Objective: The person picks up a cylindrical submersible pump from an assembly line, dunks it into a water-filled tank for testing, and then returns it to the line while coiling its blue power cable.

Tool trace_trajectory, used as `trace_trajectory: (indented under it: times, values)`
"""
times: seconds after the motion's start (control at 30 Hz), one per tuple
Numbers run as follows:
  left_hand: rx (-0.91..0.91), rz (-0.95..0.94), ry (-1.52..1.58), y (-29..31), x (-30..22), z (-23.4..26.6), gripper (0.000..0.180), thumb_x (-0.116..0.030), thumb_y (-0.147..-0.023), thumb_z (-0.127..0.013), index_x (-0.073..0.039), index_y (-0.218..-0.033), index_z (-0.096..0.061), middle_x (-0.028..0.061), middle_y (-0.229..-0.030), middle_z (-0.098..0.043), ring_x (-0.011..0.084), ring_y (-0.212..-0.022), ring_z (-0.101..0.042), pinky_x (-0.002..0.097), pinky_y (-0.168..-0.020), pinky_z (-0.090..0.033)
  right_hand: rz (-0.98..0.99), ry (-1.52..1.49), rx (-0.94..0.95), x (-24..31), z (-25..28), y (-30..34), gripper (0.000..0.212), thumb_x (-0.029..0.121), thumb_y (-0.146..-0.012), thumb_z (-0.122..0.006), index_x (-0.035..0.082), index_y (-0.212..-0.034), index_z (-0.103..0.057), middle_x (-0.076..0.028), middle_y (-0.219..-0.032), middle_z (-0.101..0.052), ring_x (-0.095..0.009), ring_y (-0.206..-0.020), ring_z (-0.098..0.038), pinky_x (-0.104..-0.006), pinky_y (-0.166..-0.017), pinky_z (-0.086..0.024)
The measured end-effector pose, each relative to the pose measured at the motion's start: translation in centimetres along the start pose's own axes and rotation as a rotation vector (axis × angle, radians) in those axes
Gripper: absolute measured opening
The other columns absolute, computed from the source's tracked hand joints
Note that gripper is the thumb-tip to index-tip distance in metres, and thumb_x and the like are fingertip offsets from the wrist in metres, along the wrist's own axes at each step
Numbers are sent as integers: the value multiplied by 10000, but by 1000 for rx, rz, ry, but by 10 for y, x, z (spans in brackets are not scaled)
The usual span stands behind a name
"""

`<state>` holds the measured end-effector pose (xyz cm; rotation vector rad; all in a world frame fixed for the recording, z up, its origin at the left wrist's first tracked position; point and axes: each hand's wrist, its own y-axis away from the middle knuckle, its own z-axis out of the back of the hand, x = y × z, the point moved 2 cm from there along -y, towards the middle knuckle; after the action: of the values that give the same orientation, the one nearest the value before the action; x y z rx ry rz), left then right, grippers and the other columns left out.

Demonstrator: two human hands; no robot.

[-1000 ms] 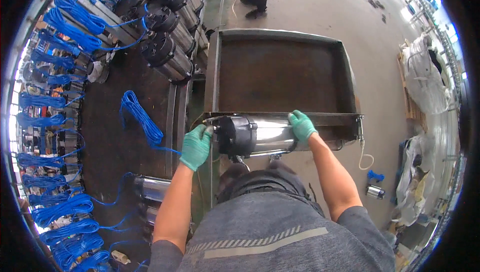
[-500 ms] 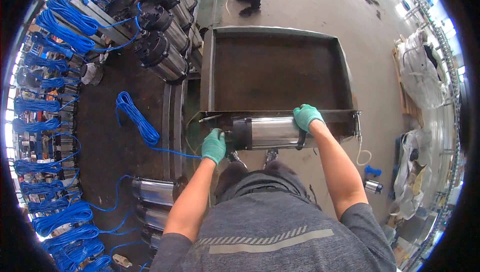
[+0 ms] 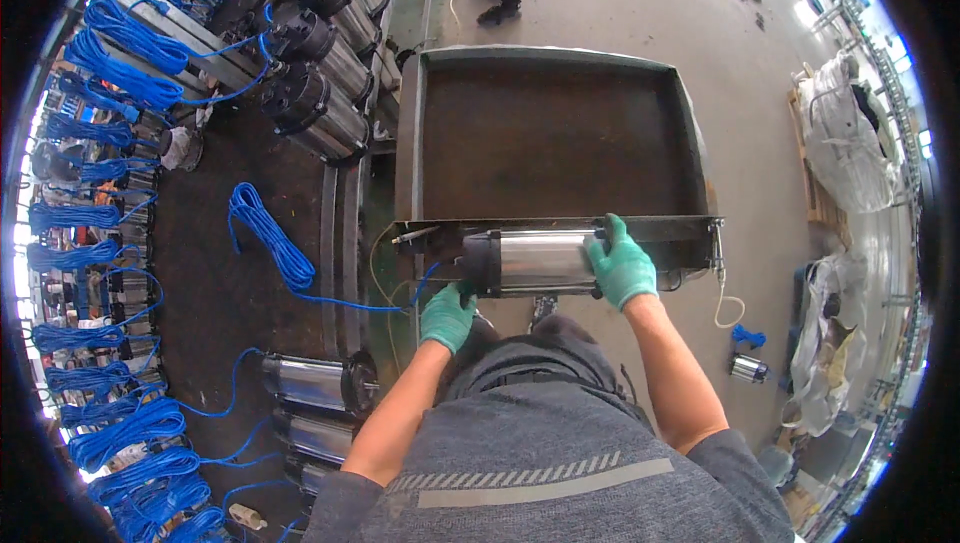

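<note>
A steel cylinder lies sideways between the person's two hands, over the narrow front compartment of a metal tray, close to the person's legs. Its middle is smooth, bright and silvery, with pale streaks of reflected light running lengthwise. The left end is a wider, black housing; a darker fitting also shows at the right end.

The right hand, in a green glove, has its grip closed over the right end, thumb and fingers spread around the dark fitting. The left hand, gloved likewise, is at the lower corner of the black housing with its fingers curled; whether its grip is closed on the housing or only supports it, I cannot tell.

A blue cable lies coiled on the dark desk, and its free run passes toward the left hand, where its far end is hard to follow. The cylinder's underside is out of sight, the right glove covers part of its end, and the details of the black housing are blurred.
</note>
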<state>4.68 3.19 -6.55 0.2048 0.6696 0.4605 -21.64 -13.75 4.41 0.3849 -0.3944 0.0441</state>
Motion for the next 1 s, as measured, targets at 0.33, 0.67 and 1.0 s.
trace_trajectory:
  times: [0.33,0.67,1.0]
  values:
    - [195,62,149,-10,-3,-27,367,-401,-922,-649,-51,-974,-744,250,-935,-707,430,-911,-680,506,-774,-521,105,-64,-146,-29,-20,-14,468,388,-1016,-484,155,-1420,-516,-214,-1146,-682,-432,-992,-669,-521,-869,-533]
    - [-296,-30,186,1,-8,38,311,-151,-963,-609,12,-1227,-622,183,-1134,-694,324,-1055,-663,397,-959,-502,86,-514,-122,-59,-9,12,544,400,-981,-610,85,-1414,-514,-227,-1256,-644,-425,-1057,-653,-460,-913,-529]
    - [-277,-78,227,-11,-72,30,727,-264,-820,-857,53,-1351,-474,185,-1263,-577,293,-1166,-562,382,-1054,-428,-574,-272,-563,-293,6,-17,403,354,-896,-732,63,-1123,-570,-194,-934,-708,-387,-845,-694,-468,-737,-554]
